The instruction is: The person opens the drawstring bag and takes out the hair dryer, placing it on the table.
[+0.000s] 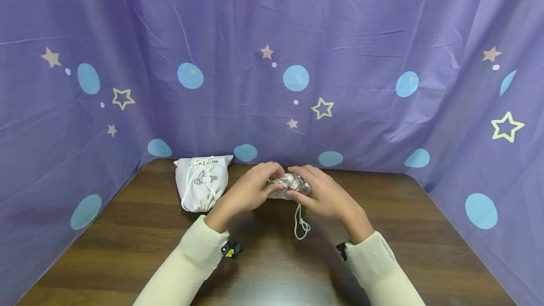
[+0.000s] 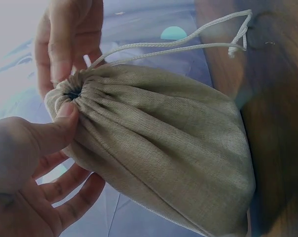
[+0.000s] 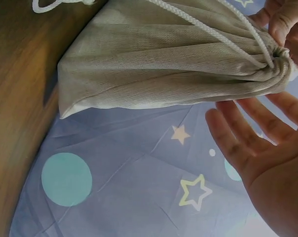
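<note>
A beige cloth drawstring bag [image 2: 164, 133] stands upright on the table between the two hands, its mouth gathered to a small dark opening. My left hand [image 1: 250, 188] pinches the gathered neck, the thumb on the rim and the other fingers spread behind. From the opposite side my right hand [image 1: 327, 192] holds the same neck. Its thumb presses near the opening in the left wrist view, while in the right wrist view its fingers [image 3: 238, 133] lie loosely extended beneath the cloth. A white cord [image 2: 154, 44] trails from the neck to a knotted end. The bag's contents are hidden.
To the left, a second pale drawstring bag [image 1: 191, 195] with a printed drawing and white cord lies on the brown wooden table [image 1: 263, 273]. A purple curtain [image 1: 255, 27] with stars and blue dots encloses the table's back and sides.
</note>
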The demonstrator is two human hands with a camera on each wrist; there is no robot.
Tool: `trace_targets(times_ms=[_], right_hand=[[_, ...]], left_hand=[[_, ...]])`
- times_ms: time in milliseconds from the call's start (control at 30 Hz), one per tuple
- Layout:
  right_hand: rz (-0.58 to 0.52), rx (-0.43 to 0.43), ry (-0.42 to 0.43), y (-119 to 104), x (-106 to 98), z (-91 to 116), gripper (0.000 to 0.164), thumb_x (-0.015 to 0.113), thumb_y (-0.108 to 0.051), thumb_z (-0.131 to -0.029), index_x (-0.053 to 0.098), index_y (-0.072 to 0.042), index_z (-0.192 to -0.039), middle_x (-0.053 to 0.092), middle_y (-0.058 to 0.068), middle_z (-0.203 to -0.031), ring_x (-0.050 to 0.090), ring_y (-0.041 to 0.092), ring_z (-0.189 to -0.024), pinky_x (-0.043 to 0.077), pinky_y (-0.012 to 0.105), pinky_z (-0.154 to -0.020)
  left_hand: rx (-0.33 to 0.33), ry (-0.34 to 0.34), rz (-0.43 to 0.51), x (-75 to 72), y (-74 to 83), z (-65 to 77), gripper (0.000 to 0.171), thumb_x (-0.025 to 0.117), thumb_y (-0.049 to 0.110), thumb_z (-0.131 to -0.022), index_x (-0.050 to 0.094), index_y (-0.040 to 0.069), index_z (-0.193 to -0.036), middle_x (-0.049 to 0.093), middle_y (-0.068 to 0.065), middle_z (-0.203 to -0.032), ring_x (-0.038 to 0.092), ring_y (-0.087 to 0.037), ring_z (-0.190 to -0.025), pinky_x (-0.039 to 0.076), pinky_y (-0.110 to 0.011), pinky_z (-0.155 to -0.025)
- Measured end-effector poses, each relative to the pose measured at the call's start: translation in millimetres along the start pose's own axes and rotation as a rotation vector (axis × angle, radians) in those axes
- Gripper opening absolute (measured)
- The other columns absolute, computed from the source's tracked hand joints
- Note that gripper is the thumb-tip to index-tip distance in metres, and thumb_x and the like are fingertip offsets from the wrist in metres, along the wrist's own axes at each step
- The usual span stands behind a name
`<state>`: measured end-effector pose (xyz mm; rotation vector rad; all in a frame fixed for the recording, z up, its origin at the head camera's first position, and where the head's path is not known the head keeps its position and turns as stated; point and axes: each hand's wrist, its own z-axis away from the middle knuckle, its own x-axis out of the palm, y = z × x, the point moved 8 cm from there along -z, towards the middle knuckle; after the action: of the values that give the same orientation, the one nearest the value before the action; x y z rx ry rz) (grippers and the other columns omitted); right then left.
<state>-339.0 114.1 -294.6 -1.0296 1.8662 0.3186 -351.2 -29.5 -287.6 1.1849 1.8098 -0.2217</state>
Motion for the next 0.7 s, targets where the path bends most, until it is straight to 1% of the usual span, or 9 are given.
trace_targets(times_ms=[67, 133, 233, 300, 400, 500, 567, 700], right_hand=[[0.016, -0.032, 0.035, -3, -4, 0, 0.056, 0.072, -0.039, -0.095, 0.056, -0.01, -0.14, 0.061, 0.001, -0.123, 0.058, 0.016, -0.108, 0.05, 0.04, -0.092], [0.031, -0.07, 0.077, -7, -8, -1, 0.052, 0.076, -0.033, -0.092, 0.058, -0.009, -0.135, 0.061, 0.002, -0.12, 0.058, 0.016, -0.105, 0.05, 0.039, -0.089], [0.061, -0.119, 0.154, -10, -12, -2, 0.042, 0.08, -0.024, -0.089, 0.061, -0.006, -0.122, 0.061, 0.003, -0.109, 0.058, 0.017, -0.096, 0.05, 0.037, -0.083], [0.081, -0.135, 0.202, -10, -14, -3, 0.036, 0.081, -0.019, -0.087, 0.06, -0.005, -0.112, 0.061, 0.004, -0.102, 0.057, 0.017, -0.091, 0.05, 0.036, -0.08], [0.106, -0.131, 0.257, -9, -14, -3, 0.03, 0.081, -0.017, -0.087, 0.059, -0.005, -0.104, 0.059, 0.004, -0.094, 0.057, 0.018, -0.085, 0.05, 0.036, -0.075], [0.114, -0.111, 0.301, -7, -15, -1, 0.028, 0.081, -0.015, -0.087, 0.06, -0.005, -0.103, 0.061, 0.004, -0.092, 0.057, 0.019, -0.082, 0.05, 0.036, -0.071], [0.112, -0.102, 0.324, -7, -15, -1, 0.027, 0.081, -0.013, -0.088, 0.061, -0.004, -0.103, 0.062, 0.005, -0.092, 0.058, 0.019, -0.081, 0.051, 0.035, -0.069], [0.104, -0.108, 0.358, -8, -13, 0, 0.026, 0.081, -0.01, -0.087, 0.063, -0.003, -0.104, 0.063, 0.006, -0.092, 0.059, 0.018, -0.079, 0.051, 0.034, -0.065]], left_hand=[[-0.007, 0.016, -0.008, -1.2, -0.4, -0.8, 0.018, 0.076, 0.016, -0.091, 0.061, 0.014, -0.102, 0.061, 0.003, -0.095, 0.059, -0.02, -0.092, 0.049, -0.037, -0.083], [-0.018, 0.039, -0.015, -2.7, -1.9, -1.5, 0.018, 0.075, 0.016, -0.091, 0.062, 0.014, -0.103, 0.06, 0.004, -0.095, 0.058, -0.019, -0.091, 0.048, -0.036, -0.082], [-0.036, 0.081, -0.022, -5.1, -4.1, -1.7, 0.018, 0.075, 0.017, -0.091, 0.063, 0.014, -0.104, 0.06, 0.003, -0.094, 0.057, -0.017, -0.09, 0.048, -0.037, -0.081], [-0.047, 0.11, -0.022, -5.7, -5.5, -1.4, 0.019, 0.076, 0.017, -0.092, 0.063, 0.013, -0.105, 0.06, 0.002, -0.094, 0.057, -0.018, -0.09, 0.048, -0.037, -0.081], [-0.055, 0.158, -0.029, -6.0, -5.6, -0.9, 0.022, 0.078, 0.016, -0.091, 0.064, 0.01, -0.107, 0.06, -0.001, -0.095, 0.056, -0.018, -0.09, 0.048, -0.036, -0.081], [-0.034, 0.213, -0.059, -6.9, -2.6, -1.0, 0.023, 0.08, 0.015, -0.089, 0.064, 0.008, -0.104, 0.059, -0.003, -0.095, 0.054, -0.019, -0.088, 0.048, -0.036, -0.08], [-0.018, 0.243, -0.084, -7.7, -0.2, -1.0, 0.023, 0.082, 0.015, -0.087, 0.064, 0.009, -0.1, 0.058, -0.003, -0.093, 0.053, -0.02, -0.087, 0.047, -0.036, -0.078], [-0.001, 0.26, -0.126, -7.6, 2.3, -0.6, 0.025, 0.083, 0.018, -0.085, 0.063, 0.01, -0.096, 0.058, -0.002, -0.091, 0.052, -0.021, -0.085, 0.046, -0.036, -0.077]])
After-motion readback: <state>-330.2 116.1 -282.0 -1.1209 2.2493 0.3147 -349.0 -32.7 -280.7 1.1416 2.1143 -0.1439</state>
